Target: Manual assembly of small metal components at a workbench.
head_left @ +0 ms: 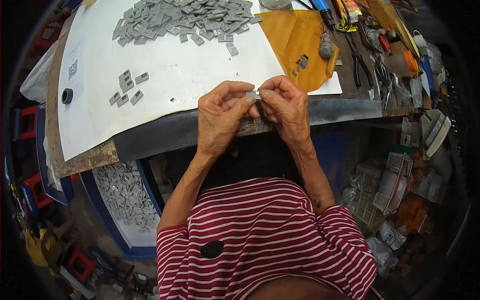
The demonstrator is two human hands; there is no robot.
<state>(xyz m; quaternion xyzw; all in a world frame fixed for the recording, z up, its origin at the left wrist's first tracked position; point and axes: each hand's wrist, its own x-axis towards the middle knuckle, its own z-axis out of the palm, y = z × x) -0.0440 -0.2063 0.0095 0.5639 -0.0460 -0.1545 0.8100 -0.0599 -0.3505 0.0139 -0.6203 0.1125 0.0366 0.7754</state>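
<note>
Between my two hands, just above the table's front edge, is a small flat grey rectangular piece (pixel 253 94). My left hand (pixel 223 110) pinches its left end between thumb and fingers. At its right end, my right hand (pixel 285 106) is closed with thumb and forefinger against it; the fingertips hide part of the piece. A large heap of similar grey pieces (pixel 180 20) lies at the back of the white sheet (pixel 175 85). Several more grey pieces (pixel 127 85) lie in a small group to the left of my hands.
A brown paper sheet (pixel 280 40) with small dark bits lies behind my right hand. Pliers (pixel 361 70) and other tools crowd the right side. A black ring (pixel 67 96) sits at the left edge. Below the table, a blue tray (pixel 132 250) holds many grey pieces.
</note>
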